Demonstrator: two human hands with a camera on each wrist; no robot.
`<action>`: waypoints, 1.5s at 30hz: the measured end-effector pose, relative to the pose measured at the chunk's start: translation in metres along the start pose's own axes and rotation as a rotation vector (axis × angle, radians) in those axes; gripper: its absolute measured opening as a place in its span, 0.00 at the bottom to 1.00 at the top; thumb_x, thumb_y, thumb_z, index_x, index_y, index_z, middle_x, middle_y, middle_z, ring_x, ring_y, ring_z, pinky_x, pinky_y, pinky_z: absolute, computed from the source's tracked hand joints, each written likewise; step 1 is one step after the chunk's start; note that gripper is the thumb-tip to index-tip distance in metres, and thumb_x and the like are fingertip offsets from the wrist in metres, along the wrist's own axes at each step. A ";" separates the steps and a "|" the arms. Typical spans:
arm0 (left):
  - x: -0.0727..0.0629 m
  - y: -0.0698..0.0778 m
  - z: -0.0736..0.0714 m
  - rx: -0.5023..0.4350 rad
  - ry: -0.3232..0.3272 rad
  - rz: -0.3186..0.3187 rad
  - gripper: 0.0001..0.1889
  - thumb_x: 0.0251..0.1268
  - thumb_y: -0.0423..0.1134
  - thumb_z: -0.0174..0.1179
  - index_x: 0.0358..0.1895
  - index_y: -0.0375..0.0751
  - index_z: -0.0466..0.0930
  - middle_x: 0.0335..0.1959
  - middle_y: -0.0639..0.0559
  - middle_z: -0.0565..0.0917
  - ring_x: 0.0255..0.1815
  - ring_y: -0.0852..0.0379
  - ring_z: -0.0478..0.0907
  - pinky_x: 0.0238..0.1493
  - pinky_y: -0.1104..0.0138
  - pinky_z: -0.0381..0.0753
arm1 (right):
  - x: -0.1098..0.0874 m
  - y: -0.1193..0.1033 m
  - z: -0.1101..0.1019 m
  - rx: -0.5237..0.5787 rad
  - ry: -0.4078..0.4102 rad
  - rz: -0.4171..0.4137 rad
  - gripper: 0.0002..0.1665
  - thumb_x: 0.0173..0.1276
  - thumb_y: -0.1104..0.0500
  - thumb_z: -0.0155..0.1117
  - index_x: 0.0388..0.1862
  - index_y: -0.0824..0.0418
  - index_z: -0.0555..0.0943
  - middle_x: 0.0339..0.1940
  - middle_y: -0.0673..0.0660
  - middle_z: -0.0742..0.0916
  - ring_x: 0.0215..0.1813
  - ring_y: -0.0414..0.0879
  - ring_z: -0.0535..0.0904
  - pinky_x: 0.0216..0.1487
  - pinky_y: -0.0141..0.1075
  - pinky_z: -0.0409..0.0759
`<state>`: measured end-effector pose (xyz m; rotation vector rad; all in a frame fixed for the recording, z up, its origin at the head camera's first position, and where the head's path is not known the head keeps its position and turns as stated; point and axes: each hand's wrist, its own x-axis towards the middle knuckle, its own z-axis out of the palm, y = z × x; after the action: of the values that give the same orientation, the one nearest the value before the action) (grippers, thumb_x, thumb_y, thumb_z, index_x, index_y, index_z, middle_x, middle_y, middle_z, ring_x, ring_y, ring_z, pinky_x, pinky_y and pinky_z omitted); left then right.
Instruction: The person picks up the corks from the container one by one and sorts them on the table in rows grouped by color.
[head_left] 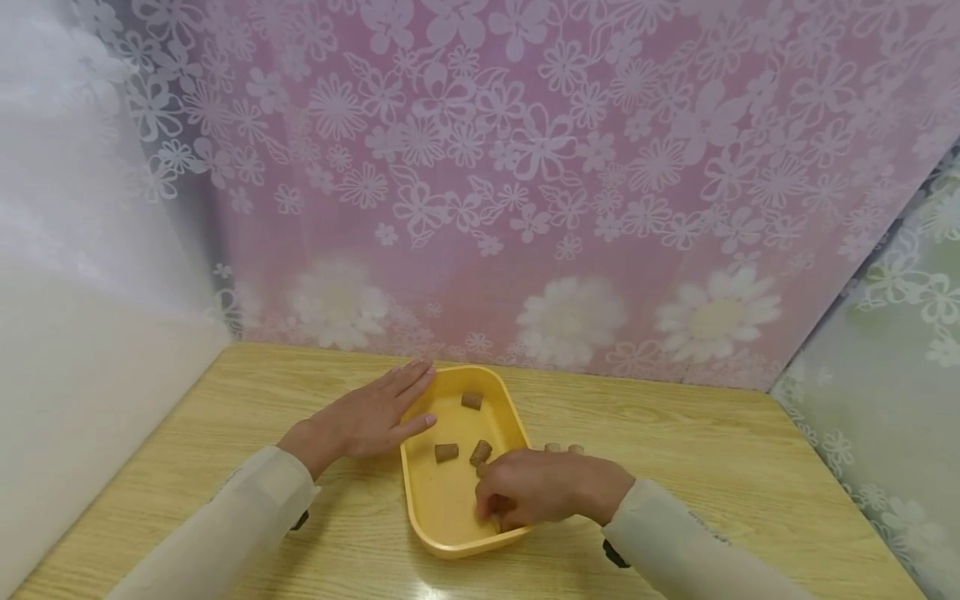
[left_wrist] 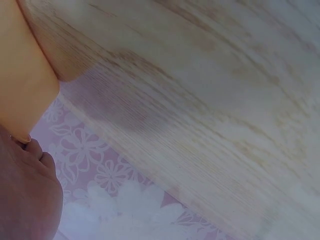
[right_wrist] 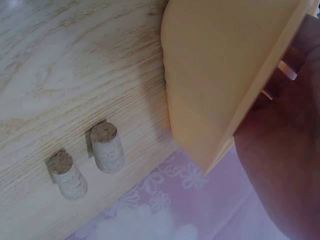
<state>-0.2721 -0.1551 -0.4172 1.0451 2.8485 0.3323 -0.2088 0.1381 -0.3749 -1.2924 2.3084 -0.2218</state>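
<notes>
We see the left hand, fingers extended, touching the yellow rectangular plastic tray holding brown cork cylinders; within, the right hand seems to pinch another, partly hidden.

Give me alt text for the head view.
A person's right hand reaches into a yellow tray of corks while the left hand rests at the tray's left rim. Two more corks sit on the wooden table beyond the right hand.
</notes>
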 end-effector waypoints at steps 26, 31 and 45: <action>0.000 0.001 -0.001 -0.012 -0.005 -0.013 0.46 0.88 0.69 0.37 0.92 0.42 0.42 0.93 0.47 0.40 0.94 0.44 0.41 0.92 0.46 0.45 | -0.002 0.001 0.002 -0.032 0.279 -0.085 0.09 0.85 0.61 0.64 0.53 0.54 0.90 0.54 0.46 0.87 0.49 0.31 0.81 0.53 0.26 0.84; 0.000 0.002 -0.002 -0.015 -0.005 -0.010 0.46 0.88 0.69 0.37 0.91 0.40 0.43 0.93 0.46 0.40 0.94 0.42 0.42 0.92 0.46 0.46 | -0.011 0.005 -0.001 -0.012 0.342 -0.122 0.10 0.85 0.62 0.63 0.56 0.55 0.89 0.56 0.47 0.86 0.53 0.33 0.84 0.56 0.26 0.86; 0.000 0.000 0.001 -0.005 -0.002 -0.009 0.46 0.88 0.70 0.36 0.91 0.40 0.42 0.93 0.46 0.40 0.94 0.43 0.41 0.92 0.46 0.45 | -0.041 0.022 -0.011 -0.006 0.495 -0.077 0.15 0.79 0.69 0.68 0.58 0.54 0.86 0.59 0.51 0.86 0.50 0.38 0.84 0.48 0.29 0.88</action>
<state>-0.2719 -0.1545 -0.4176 1.0310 2.8481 0.3373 -0.2135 0.1834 -0.3596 -1.4579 2.6610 -0.6226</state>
